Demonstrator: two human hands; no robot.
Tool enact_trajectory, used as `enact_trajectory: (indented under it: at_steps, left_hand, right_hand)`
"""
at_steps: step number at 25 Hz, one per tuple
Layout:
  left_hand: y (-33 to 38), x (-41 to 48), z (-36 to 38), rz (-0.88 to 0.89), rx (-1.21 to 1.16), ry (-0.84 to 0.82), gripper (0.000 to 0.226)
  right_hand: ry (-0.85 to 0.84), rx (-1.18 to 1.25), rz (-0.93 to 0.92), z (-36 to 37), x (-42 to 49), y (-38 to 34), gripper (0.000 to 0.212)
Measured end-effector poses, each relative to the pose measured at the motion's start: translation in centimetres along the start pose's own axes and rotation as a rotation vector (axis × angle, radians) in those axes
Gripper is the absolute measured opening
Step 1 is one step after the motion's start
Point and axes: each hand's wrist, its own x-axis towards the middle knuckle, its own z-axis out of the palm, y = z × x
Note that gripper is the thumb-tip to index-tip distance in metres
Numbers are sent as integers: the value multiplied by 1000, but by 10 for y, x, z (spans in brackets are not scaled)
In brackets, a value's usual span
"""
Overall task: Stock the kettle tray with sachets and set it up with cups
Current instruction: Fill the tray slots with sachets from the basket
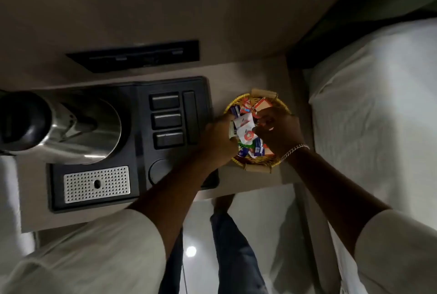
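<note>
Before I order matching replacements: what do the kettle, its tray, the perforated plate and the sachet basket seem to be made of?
Kettle: polished steel, mirror-like reflections. Tray: likely matte black moulded plastic, with seamless recesses. Perforated plate: brushed metal by its grey sheen. Basket: yellow woven strands, cane or plastic, with tan wood-like handles.

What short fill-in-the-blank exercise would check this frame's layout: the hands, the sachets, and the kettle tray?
1. Both hands, left hand and right hand, are in the round yellow ____, sorting sachets.
2. The steel kettle sits at the ____ end of the black tray.
3. A chain bracelet is on the ____ wrist.
4. The tray's three small compartments hold ____ sachets.

Missing words: basket; left; right; no
</note>
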Motion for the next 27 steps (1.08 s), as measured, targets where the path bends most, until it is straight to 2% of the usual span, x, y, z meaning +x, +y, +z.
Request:
enact_trajectory:
  at_steps: [3, 5, 7, 9, 14, 19, 24, 27]
  left_hand:
    - [-11, 20, 23, 20, -42, 57, 55]
    - [-9, 22, 30, 70, -44, 161, 54]
    - [-9, 21, 28, 132, -44, 240, 52]
    - [-17, 45, 52, 94, -57, 263, 48]
    - [-15, 45, 45, 64, -150, 289, 31]
    - [-33, 31, 9, 99, -261, 416, 13]
    - [-81, 10, -46, 137, -205, 640, 14]
    - [-107, 11, -74, 158, -203, 722, 11]
  right_hand:
    - [1, 45, 80, 31, 16, 15, 51]
    - [23, 60, 81, 37, 18, 12, 53]
    - [48, 96, 65, 39, 17, 6, 50]
    - [58, 105, 112, 56, 32, 30, 44]
    - [89, 124, 76, 50, 22, 32, 26]
    - [86, 142, -66, 47, 19, -1, 22]
    - [-70, 194, -167, 78, 40, -68, 23]
    - [-33, 236, -206, 103, 54, -100, 23]
